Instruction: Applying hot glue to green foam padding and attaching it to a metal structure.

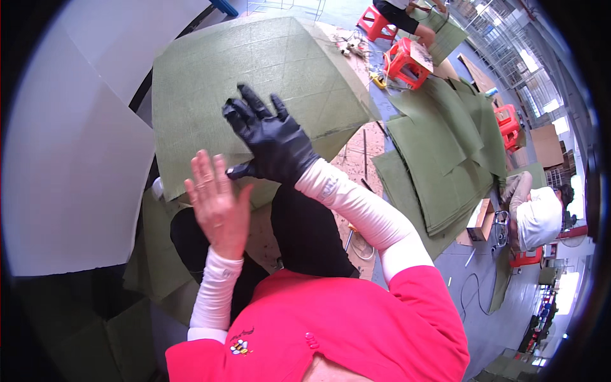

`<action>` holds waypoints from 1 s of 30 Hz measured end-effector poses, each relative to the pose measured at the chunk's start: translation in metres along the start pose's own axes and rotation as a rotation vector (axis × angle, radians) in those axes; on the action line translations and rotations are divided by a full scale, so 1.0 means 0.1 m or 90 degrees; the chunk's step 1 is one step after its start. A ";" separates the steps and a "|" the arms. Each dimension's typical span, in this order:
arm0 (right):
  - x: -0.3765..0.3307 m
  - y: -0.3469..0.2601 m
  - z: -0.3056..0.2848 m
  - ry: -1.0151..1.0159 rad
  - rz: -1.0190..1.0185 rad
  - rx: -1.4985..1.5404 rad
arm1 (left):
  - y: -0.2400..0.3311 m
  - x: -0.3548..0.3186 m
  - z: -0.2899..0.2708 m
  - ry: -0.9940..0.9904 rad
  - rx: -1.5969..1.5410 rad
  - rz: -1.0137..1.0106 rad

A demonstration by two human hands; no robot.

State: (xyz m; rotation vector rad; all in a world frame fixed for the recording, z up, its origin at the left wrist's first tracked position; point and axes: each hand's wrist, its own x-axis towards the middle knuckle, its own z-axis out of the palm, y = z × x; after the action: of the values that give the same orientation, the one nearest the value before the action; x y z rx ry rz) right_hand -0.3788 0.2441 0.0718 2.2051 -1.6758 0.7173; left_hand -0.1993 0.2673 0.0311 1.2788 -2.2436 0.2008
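My left hand (219, 207) is bare, its fingers stretched out and holding nothing. Next to it my right hand (273, 140), in a black ridged glove, has its fingers spread with nothing in them. The glove's thumb comes close to the left fingertips; whether they touch I cannot tell. Something pale shows at that thumb's tip. Beyond and below both hands lies a large green mesh-like panel (235, 63), creased in faint lines, in front of my knees. White sleeves cover both forearms.
A stack of green sheets (433, 159) lies on the floor at right. Red stools (407, 62) stand at the back, near one seated person (407, 19); another person in white (540, 216) works at far right. A cardboard box (482, 219) and a pale board (70, 146) flank the area.
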 end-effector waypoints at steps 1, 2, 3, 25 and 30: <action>-0.02 -0.05 0.06 0.004 -0.004 0.007 | -0.07 -0.03 -0.02 -0.001 0.006 0.023; -0.05 -0.04 0.04 0.025 -0.016 0.019 | -0.12 -0.04 -0.03 0.008 -0.002 0.035; -0.08 0.01 -0.01 0.037 -0.037 0.032 | -0.15 -0.06 -0.03 0.005 0.021 0.053; -0.67 0.87 -0.42 0.490 0.133 -0.016 | -0.18 -0.10 0.03 0.037 0.027 0.078; -0.18 0.08 -0.01 0.090 0.124 -0.149 | -0.20 -0.11 0.03 0.027 0.029 0.068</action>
State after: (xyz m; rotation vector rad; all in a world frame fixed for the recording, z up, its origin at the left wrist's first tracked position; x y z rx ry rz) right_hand -0.3908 0.2573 0.0625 1.8103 -1.8153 0.6682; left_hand -0.1796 0.2636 0.0200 1.1673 -2.2852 0.3175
